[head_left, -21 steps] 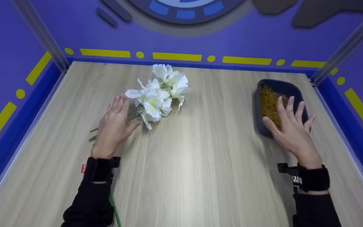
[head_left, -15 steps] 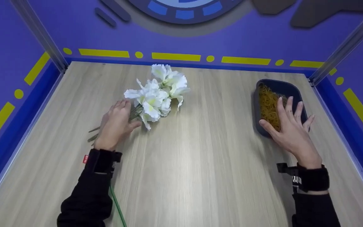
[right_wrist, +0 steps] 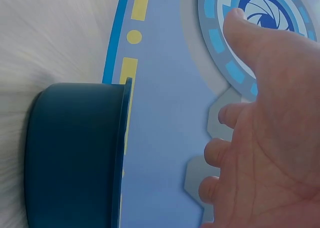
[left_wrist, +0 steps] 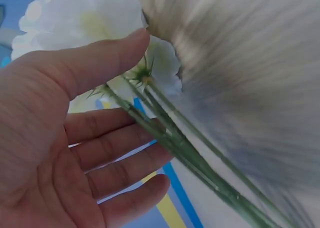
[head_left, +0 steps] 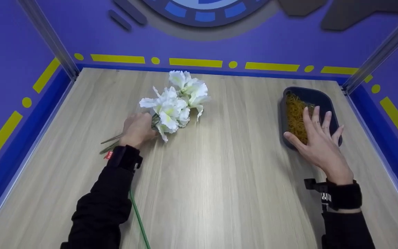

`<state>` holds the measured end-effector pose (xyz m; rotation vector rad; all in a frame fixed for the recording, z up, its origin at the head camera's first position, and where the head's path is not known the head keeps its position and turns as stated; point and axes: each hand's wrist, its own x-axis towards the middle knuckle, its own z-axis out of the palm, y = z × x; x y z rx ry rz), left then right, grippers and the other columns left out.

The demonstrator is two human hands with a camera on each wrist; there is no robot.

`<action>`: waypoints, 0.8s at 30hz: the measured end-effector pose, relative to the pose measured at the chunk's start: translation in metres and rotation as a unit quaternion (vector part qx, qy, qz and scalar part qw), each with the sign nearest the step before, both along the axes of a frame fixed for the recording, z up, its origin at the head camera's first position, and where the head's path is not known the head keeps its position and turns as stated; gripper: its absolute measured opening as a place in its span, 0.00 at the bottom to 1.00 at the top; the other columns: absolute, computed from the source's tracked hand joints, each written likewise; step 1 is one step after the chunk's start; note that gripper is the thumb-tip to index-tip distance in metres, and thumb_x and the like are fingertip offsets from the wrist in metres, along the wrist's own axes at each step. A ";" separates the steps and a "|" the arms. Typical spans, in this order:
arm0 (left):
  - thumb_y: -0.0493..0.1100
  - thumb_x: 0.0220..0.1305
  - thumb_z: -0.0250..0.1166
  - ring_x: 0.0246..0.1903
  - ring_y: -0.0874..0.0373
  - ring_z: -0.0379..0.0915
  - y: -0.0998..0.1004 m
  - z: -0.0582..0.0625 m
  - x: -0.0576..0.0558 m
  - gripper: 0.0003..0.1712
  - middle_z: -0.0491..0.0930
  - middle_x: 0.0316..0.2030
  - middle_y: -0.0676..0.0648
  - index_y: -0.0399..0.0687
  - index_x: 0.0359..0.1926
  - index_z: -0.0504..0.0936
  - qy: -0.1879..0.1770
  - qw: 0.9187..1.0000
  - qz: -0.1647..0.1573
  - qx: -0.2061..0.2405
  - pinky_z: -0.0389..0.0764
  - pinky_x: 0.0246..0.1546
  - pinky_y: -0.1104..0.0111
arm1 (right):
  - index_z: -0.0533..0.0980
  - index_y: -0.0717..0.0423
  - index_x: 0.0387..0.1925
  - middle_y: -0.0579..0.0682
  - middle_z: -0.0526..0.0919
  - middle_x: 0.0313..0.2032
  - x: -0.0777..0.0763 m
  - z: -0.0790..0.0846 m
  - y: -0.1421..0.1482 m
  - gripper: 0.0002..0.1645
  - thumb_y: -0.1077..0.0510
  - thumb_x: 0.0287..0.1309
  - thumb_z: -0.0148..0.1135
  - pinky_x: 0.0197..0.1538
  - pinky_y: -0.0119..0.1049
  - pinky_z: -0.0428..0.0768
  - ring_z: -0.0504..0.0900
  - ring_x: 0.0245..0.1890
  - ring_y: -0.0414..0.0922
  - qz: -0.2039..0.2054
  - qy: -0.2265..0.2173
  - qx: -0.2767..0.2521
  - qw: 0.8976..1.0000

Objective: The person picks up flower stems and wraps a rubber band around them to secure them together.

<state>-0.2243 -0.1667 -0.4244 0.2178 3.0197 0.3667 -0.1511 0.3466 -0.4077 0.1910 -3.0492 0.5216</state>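
White artificial flowers [head_left: 171, 107] with green stems [left_wrist: 185, 143] lie on the wooden table, left of centre. My left hand [head_left: 138, 128] is at the stems just below the blossoms. In the left wrist view, the fingers reach behind the stems and the thumb stands in front, a gap between them. Over the near right part of a dark oblong container [head_left: 283, 119] hovers my right hand [head_left: 321, 150], fingers spread and holding nothing. Yellow, thin, tangled strands [head_left: 296, 117] fill the container's left side; the hand partly hides the rest of its contents.
Blue-purple panels [head_left: 199, 48] with yellow marks wall the table [head_left: 219, 173] at the back and both sides. A green cord [head_left: 138, 218] runs from beside the left sleeve toward the near edge. Both wrists wear black straps.
My left hand has moved forward and right along the stems, turning so that its fingers drop below and out of the head view. My right hand, the flowers and the container stay nearly the same.
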 end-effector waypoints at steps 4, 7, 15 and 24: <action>0.36 0.51 0.68 0.26 0.48 0.70 0.002 -0.002 -0.008 0.10 0.74 0.25 0.45 0.42 0.22 0.74 -0.002 1.000 0.008 -0.009 0.79 0.32 0.51 | 0.31 0.49 0.80 0.56 0.20 0.77 0.000 0.003 -0.001 0.58 0.28 0.69 0.50 0.60 0.66 0.08 0.12 0.73 0.56 -0.001 -0.006 0.000 1.000; 0.34 0.51 0.67 0.26 0.48 0.71 0.003 -0.005 -0.012 0.09 0.74 0.25 0.45 0.42 0.23 0.74 -0.009 1.000 0.014 -0.015 0.79 0.33 0.51 | 0.31 0.49 0.80 0.55 0.20 0.77 0.000 0.005 -0.002 0.58 0.28 0.69 0.50 0.60 0.65 0.07 0.12 0.73 0.55 0.000 -0.012 -0.001 1.000; 0.36 0.53 0.66 0.26 0.48 0.69 0.004 -0.013 -0.023 0.08 0.74 0.28 0.44 0.41 0.24 0.75 -0.017 1.000 0.024 -0.004 0.78 0.31 0.51 | 0.30 0.46 0.79 0.55 0.20 0.77 0.001 0.005 -0.004 0.58 0.28 0.69 0.49 0.61 0.65 0.08 0.11 0.72 0.54 0.000 -0.017 -0.002 1.000; 0.36 0.59 0.58 0.34 0.43 0.72 0.007 -0.016 -0.030 0.05 0.79 0.38 0.36 0.36 0.31 0.77 -0.082 0.993 0.060 0.056 0.78 0.41 0.50 | 0.29 0.44 0.79 0.55 0.20 0.77 0.003 0.004 -0.009 0.58 0.28 0.69 0.50 0.62 0.62 0.07 0.10 0.72 0.51 0.007 -0.021 -0.005 1.000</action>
